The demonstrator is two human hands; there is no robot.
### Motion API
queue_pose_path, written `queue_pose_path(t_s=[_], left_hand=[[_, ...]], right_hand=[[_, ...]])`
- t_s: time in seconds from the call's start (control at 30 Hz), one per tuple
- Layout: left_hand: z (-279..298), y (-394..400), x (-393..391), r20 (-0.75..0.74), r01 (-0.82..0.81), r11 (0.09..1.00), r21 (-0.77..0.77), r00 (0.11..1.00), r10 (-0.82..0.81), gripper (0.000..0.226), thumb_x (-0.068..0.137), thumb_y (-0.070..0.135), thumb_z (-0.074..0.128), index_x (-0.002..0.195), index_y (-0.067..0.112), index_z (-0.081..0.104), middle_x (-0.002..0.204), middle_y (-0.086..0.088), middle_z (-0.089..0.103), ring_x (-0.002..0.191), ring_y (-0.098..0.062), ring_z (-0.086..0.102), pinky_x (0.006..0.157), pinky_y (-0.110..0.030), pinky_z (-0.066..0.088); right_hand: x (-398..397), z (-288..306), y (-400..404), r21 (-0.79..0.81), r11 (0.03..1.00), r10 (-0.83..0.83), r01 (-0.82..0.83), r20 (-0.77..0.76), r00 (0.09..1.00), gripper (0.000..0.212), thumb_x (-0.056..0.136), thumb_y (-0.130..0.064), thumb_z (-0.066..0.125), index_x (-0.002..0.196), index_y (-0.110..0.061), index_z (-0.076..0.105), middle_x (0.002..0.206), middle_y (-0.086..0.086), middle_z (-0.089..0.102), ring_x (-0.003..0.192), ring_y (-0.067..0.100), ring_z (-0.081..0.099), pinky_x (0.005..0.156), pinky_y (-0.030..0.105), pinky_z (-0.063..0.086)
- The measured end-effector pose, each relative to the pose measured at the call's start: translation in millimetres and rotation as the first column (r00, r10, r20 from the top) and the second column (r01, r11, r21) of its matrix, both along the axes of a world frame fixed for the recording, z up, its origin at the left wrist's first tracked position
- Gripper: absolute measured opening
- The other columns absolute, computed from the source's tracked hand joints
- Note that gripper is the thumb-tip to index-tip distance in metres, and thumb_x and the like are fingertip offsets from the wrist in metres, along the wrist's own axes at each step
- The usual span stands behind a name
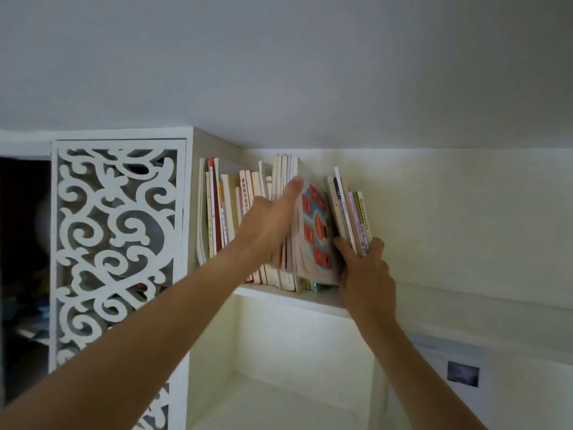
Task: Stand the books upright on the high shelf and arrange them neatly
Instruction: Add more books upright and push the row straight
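L hand flat vs patterned book; R hand gripping 5 leaning books, tilted toward 11 o'clock, w/ gap between.

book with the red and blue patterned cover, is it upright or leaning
Leaning. The book with the red and blue patterned cover tilts, its top toward the left, its cover facing out, while the left hand presses the neighbouring books.

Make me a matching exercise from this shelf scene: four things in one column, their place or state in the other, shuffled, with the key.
1. left hand
2. right hand
3. patterned book
4. lattice panel

A. left of the books
B. grips the small bunch of books at the row's right end
C. leans between the two hands
D. fingers straight, against the middle books

Pairs: 1-D, 2-B, 3-C, 4-A
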State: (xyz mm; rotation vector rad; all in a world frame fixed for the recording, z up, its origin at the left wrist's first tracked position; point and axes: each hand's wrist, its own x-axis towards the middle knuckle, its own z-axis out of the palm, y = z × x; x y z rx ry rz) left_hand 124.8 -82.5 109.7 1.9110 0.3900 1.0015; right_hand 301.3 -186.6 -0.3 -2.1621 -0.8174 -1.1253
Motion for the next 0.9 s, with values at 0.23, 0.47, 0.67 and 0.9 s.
queue_pose_path(t_s=[0.23, 0.47, 0.67, 0.9], left_hand=[[41.3, -3.5, 13.9, 0.129, -0.181, 0.934, 0.308, 0.981, 0.148, 0.041, 0.093, 0.044, 0.068, 0.114, 0.009, 0.06, 0.091, -0.004, 0.072, 0.077, -0.017, 0.073, 0.058, -0.023, 0.057], [93.3, -10.3, 7.9, -0.679, 0.154, 0.859, 0.488, 0.685, 0.264, 0.041, 0.093, 0.045, 0.068, 0.113, 0.01, 0.069, 0.105, -0.009, 0.075, 0.096, -0.026, 0.073, 0.091, -0.041, 0.06], [117.1, 0.8, 34.4, -0.873, 0.342, 0.94, 0.016, 0.463, -0.153, 0.066, 0.088, 0.062, 0.07, 0.138, 0.02, 0.057, 0.125, -0.018, 0.072, 0.11, -0.038, 0.072, 0.101, -0.058, 0.054], [86.0, 7.7, 43.4, -0.856, 0.252, 0.931, 0.263, 0.506, 0.105, 0.041, 0.094, 0.04, 0.071, 0.119, 0.009, 0.068, 0.104, -0.013, 0.078, 0.087, -0.026, 0.076, 0.081, -0.037, 0.062]], right_hand=[[1.8, -2.1, 2.2, 0.021, 0.998, 0.056, -0.056, -0.02, 0.998, 0.062, 0.093, -0.047, 0.068, 0.148, -0.037, 0.04, 0.132, 0.006, 0.036, 0.095, 0.02, 0.052, 0.07, 0.03, 0.058], [4.9, -4.9, 4.1, 0.026, 0.999, 0.045, -0.045, 0.003, 0.999, 0.059, 0.096, -0.054, 0.057, 0.149, -0.033, 0.042, 0.138, 0.01, 0.036, 0.098, 0.022, 0.059, 0.072, 0.032, 0.063], [7.3, -3.3, 3.6, 0.104, 0.989, 0.112, -0.101, -0.105, 0.988, 0.061, 0.097, -0.061, 0.053, 0.148, -0.029, 0.042, 0.124, -0.007, 0.039, 0.092, 0.01, 0.054, 0.057, 0.005, 0.049], [3.3, -1.3, -0.5, 0.043, 0.998, 0.038, -0.037, -0.012, 0.999, 0.06, 0.095, -0.055, 0.045, 0.15, -0.032, 0.044, 0.136, 0.011, 0.041, 0.093, 0.02, 0.057, 0.072, 0.029, 0.059]])
